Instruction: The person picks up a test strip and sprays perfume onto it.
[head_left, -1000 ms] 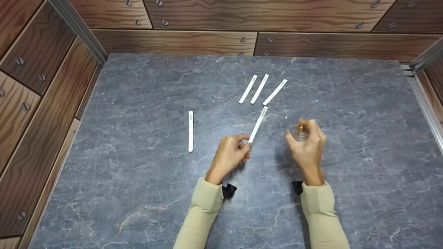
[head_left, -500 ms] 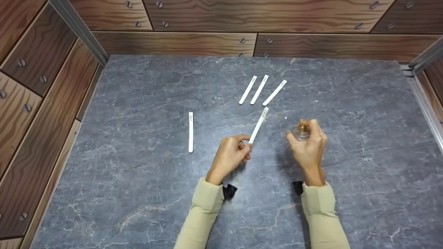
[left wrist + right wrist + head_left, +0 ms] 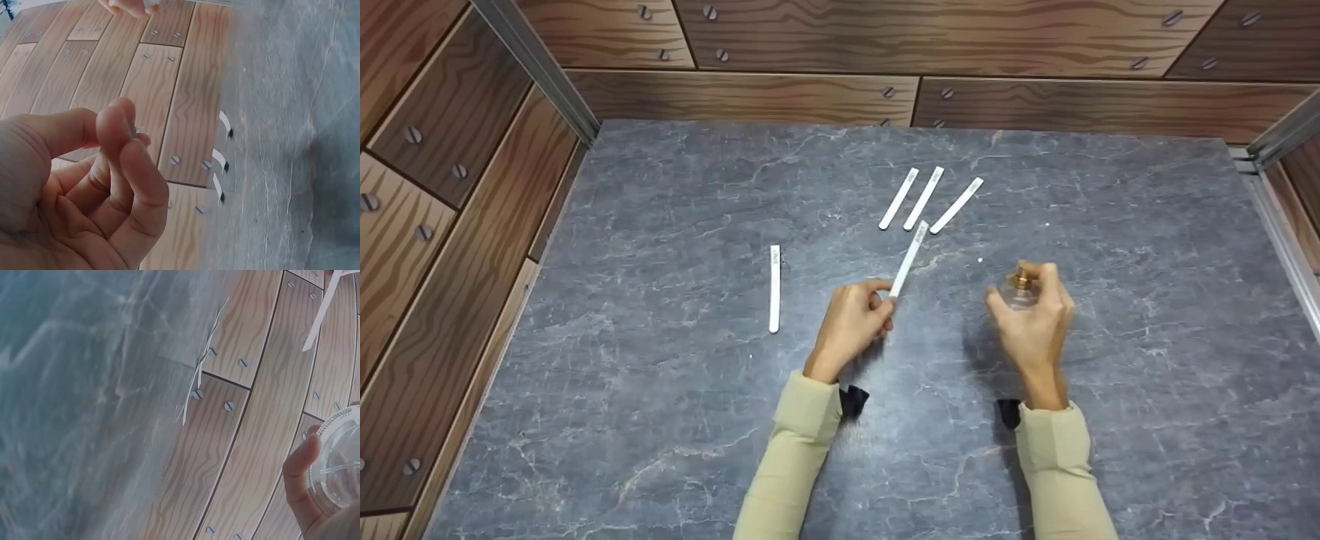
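A white paper test strip (image 3: 909, 261) slants up and away from my left hand (image 3: 849, 321), whose thumb and fingers pinch its lower end. Its upper end bears small dark print. Facing it, my right hand (image 3: 1035, 322) grips a small clear glass perfume bottle (image 3: 1020, 298) with a gold neck, one finger over the top. The round ribbed base of the bottle (image 3: 340, 467) fills the right edge of the right wrist view, where the held strip (image 3: 323, 315) also shows. In the left wrist view, the fingers (image 3: 143, 174) hide nearly all of the strip.
Three more white strips, a left one (image 3: 898, 199), a middle one (image 3: 924, 198) and a right one (image 3: 957, 205), lie towards the back of the grey marbled table (image 3: 660, 420). Another strip (image 3: 775, 289) lies alone at left. Wood-patterned panels (image 3: 810, 97) border the table.
My left hand has shifted slightly up and left with its strip, away from the bottle. The right hand keeps its grip on the bottle and is almost still.
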Tool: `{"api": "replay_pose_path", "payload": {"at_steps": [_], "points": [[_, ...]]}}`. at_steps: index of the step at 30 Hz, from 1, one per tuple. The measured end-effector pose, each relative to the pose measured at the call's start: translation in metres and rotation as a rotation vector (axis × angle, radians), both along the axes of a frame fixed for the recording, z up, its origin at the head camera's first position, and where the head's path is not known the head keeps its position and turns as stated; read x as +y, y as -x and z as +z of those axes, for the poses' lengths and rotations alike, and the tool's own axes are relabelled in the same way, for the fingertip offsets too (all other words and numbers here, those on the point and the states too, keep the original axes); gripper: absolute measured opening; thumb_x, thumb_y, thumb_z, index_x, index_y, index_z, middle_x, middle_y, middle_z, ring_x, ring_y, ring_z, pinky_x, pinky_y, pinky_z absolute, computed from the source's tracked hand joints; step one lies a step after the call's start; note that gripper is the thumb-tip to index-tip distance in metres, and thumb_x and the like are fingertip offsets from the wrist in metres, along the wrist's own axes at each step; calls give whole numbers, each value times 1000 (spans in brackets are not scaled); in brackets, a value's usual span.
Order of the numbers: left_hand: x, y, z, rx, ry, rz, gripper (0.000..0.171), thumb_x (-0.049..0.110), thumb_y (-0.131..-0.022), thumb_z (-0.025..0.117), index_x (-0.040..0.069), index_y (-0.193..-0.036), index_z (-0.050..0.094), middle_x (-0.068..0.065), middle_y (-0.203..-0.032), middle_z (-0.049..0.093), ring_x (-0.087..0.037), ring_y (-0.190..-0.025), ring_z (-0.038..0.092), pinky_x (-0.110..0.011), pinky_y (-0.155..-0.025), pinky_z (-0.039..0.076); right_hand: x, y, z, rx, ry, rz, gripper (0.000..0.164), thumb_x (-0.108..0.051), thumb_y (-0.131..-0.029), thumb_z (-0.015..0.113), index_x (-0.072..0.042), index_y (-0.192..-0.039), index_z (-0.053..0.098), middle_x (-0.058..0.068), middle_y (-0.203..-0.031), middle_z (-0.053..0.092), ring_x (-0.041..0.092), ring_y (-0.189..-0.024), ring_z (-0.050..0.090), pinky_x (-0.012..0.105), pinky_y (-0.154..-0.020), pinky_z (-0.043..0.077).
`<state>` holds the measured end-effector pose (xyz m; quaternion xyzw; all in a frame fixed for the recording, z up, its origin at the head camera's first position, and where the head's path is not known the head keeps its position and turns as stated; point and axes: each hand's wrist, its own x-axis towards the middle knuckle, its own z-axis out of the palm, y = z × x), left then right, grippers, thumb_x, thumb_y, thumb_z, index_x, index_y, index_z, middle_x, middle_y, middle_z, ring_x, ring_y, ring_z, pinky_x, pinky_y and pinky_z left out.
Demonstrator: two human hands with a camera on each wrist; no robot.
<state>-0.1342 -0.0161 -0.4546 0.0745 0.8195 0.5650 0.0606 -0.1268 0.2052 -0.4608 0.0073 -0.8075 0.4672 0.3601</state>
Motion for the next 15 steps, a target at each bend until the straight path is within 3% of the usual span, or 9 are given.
{"api": "replay_pose_path", "payload": {"at_steps": [8,15], "points": [[-8,25,1,19,46,74,31,-4,-94,59,-7,-124,68,1,-63,60,-4,-47,49,-16,-40,38,1,-1,3,-6,-2,5,41,18,-65,81,13,-100,61,24,-88,69,39,-80,66,12,-78,46],[-7,45,-2,32,50,85,34,-7,-91,57,-9,-124,67,-2,-66,63,-5,-51,52,-16,-43,39,3,-4,5,5,-36,-2,42,16,-65,84,12,-100,61,23,-88,68,33,-79,63,11,-77,46]]}}
